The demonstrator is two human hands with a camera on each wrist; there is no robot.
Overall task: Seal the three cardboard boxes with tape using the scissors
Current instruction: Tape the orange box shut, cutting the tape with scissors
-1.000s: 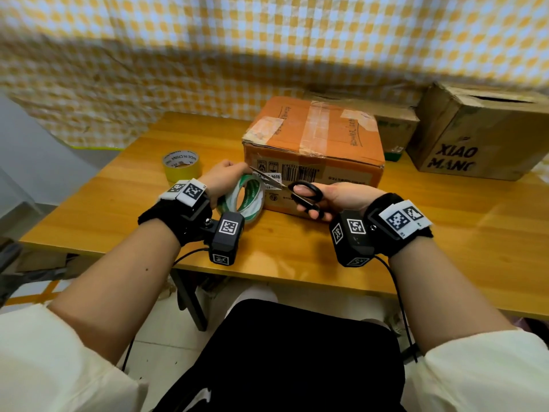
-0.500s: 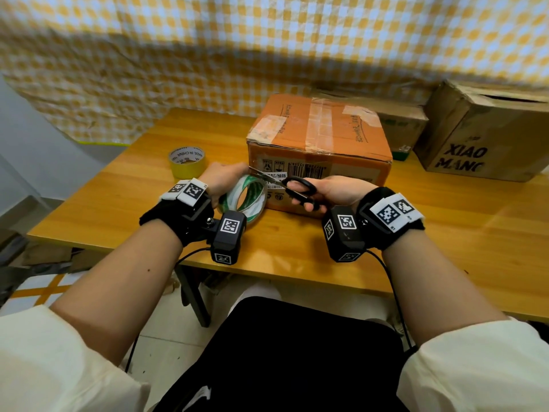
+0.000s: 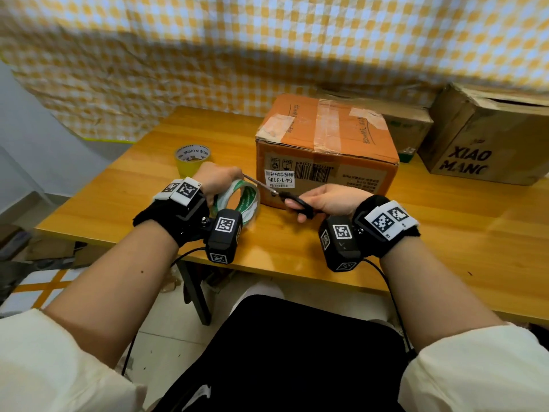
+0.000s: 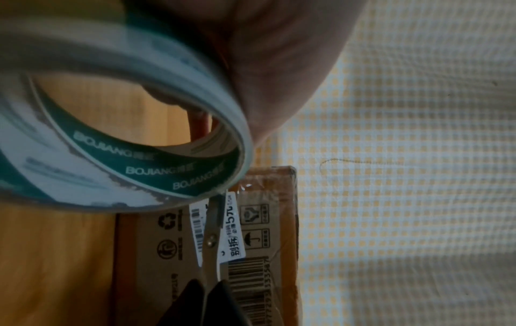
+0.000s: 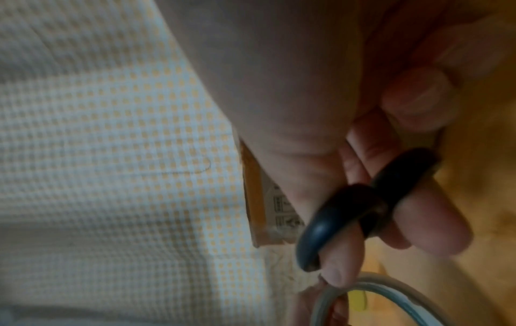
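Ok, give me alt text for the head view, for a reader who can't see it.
At a wooden table, the left hand holds a green-and-white tape roll while the right hand grips black-handled scissors, blades pointing toward the roll. Behind them stands an orange cardboard box, taped across its top; a yellow tape roll and two brown boxes sit nearby.

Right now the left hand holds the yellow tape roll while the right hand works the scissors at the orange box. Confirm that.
Not quite. The left hand holds the green-and-white tape roll; the yellow tape roll stands untouched on the table, as the head view shows. The right hand does hold the scissors at the orange box.
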